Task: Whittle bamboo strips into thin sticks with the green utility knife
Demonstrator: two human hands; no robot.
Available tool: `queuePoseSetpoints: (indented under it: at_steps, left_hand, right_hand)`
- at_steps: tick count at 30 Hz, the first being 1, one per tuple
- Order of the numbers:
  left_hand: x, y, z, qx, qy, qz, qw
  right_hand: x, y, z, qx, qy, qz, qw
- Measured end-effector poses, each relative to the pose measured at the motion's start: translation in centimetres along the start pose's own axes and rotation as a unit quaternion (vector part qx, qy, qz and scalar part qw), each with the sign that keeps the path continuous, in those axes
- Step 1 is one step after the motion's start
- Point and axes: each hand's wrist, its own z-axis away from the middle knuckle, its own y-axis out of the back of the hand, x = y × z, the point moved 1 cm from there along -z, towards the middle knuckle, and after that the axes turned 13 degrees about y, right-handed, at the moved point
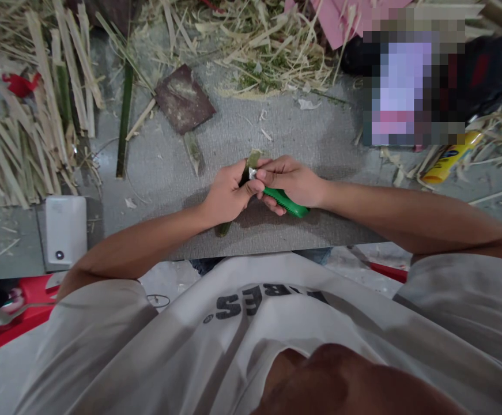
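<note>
My left hand (pixel 230 193) is closed around a green bamboo strip (pixel 255 157). One end of the strip shows above my fingers and its other end slants out below them, near the table's front edge. In my right hand (pixel 291 178) lies a utility knife with a green handle (pixel 286 203), gripped by the fingers. The knife's metal front end meets the strip close to my left thumb. My two hands touch there, so most of the blade is hidden.
Split bamboo strips (pixel 15 155) and a white power bank-like box (pixel 65 230) are at left. A brown square plate (pixel 184 99) lies ahead of my hands. Shavings (pixel 268 46) heap at the back. At right are a yellow tube (pixel 452 157) and a black tool (pixel 493 69).
</note>
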Motion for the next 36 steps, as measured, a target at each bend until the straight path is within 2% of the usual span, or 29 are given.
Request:
queuePoseSetpoints:
  at_steps: [3, 8, 10, 14, 21, 23, 27, 33, 36]
  left_hand:
    - [0.06, 0.03, -0.01, -0.008, 0.006, 0.015, 1.000]
    - [0.33, -0.01, 0.17, -0.006, -0.024, -0.018, 1.000]
    - [0.25, -0.10, 0.17, 0.000, -0.029, -0.014, 0.999]
    - [0.11, -0.25, 0.11, 0.001, -0.024, 0.032, 0.999]
    - [0.26, -0.10, 0.22, -0.034, -0.032, 0.020, 0.999]
    - [0.17, -0.09, 0.20, -0.021, -0.036, 0.010, 0.999]
    - [0.24, -0.12, 0.11, 0.011, -0.035, 0.011, 0.999]
    - [0.95, -0.19, 0.19, -0.010, -0.047, -0.014, 0.999]
    - [0.65, -0.17, 0.24, 0.005, -0.039, -0.026, 0.999]
  right_hand:
    - [0.19, 0.03, 0.10, -0.002, 0.011, -0.001, 1.000]
    - [-0.41, 0.74, -0.13, -0.080, -0.059, -0.027, 0.995]
    - [-0.42, 0.59, -0.15, -0.062, -0.050, -0.020, 0.997]
    - [0.01, 0.07, 0.00, -0.006, 0.016, 0.001, 1.000]
    - [-0.18, 0.87, -0.16, -0.089, -0.063, -0.037, 0.993]
    - [-0.11, 0.69, -0.19, -0.072, -0.047, -0.034, 0.996]
    - [0.15, 0.11, -0.09, 0.000, 0.014, -0.009, 1.000]
    - [-0.51, 0.72, -0.19, -0.085, -0.077, -0.018, 0.993]
    - [-0.41, 0.46, -0.11, -0.060, -0.059, -0.013, 0.996]
